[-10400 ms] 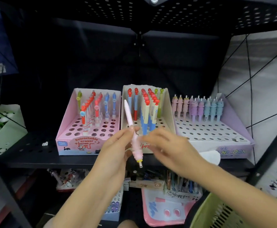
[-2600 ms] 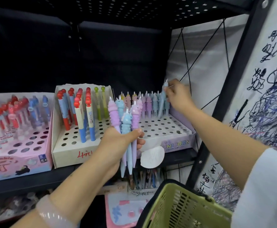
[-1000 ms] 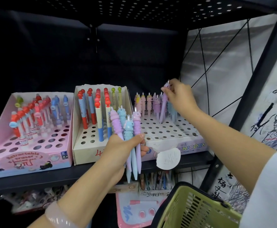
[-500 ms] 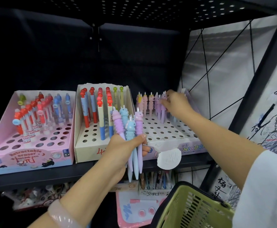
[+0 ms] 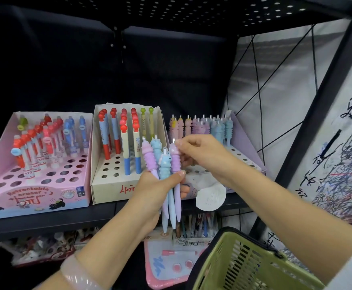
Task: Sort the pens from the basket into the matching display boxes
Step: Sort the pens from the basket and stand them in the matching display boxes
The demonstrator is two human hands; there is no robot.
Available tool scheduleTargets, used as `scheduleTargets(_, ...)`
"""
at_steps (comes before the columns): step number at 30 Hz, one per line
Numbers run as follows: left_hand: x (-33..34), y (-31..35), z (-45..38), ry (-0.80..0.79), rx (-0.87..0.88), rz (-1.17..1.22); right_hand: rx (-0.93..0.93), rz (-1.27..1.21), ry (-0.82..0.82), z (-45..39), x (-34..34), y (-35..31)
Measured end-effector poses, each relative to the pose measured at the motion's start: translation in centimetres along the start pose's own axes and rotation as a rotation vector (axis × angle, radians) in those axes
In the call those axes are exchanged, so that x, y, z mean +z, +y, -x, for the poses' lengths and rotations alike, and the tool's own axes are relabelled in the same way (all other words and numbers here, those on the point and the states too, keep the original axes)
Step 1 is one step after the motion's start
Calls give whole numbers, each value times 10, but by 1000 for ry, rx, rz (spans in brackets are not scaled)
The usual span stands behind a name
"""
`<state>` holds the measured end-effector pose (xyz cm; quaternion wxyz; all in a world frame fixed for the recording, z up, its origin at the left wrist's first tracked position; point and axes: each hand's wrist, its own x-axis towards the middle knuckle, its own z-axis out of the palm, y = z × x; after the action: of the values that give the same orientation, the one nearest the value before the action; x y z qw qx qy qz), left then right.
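Left hand (image 5: 156, 191) gripped a bundle of four unicorn pens (image 5: 166, 164), long axes near upright, caps up. Right hand (image 5: 202, 155) pinched narrow on the cap of the rightmost purple pen (image 5: 175, 160) — not yet pulled free, I'd judge. The matching unicorn box (image 5: 244, 147) sat just behind and right, on the shelf (image 5: 45, 218), nearer the right hand. Basket (image 5: 244, 266) below right.

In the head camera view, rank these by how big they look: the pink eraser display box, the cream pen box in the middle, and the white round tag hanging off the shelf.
1. Pink cardboard eraser display box, widest.
2. Cream cardboard pen box, narrower, though the left hand covers its right front corner.
3. White round paper tag, clearly smallest.
All sit on one shelf, so nearness hardly skews this.
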<state>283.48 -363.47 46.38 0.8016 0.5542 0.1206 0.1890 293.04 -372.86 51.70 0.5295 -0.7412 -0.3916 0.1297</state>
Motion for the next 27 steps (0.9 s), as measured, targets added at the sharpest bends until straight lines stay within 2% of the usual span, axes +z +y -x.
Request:
scheduleTargets(2, -1, -1, 0, 0, 4, -5, -39, 0, 7, 2, -4, -3)
scheduleTargets(5, 0, -1, -1, -9, 4, 7, -30, 68, -99, 3, -4, -2)
scheduleTargets(7, 1, -2, 0, -23, -3, 13, -24, 48, -56, 2, -4, 0)
scheduleTargets(8, 1, -3, 1, -35, -10, 11, -31, 7, 22, -1, -9, -2)
scheduleTargets(10, 0, -3, 2, -61, -19, -21, -62, -66, 300, -13, -29, -4)
scheduleTargets(12, -3, -3, 2, -63, -13, -56, -136, 44, 598, -26, -55, -6)
scheduleTargets(14, -5, -2, 1, -51, -10, -39, -207, 228, 740, -38, -73, 1)
scheduleTargets(19, -4, -1, 0, -46, 0, -15, -145, 559, 670, -55, -80, 32)
scheduleTargets(22, -6, -3, 0, -55, -11, -13, -139, 610, 678, -59, -81, 35)
scheduleTargets(27, -7, -3, 0, -62, -6, -16, -72, 778, 595, -60, -77, 36)
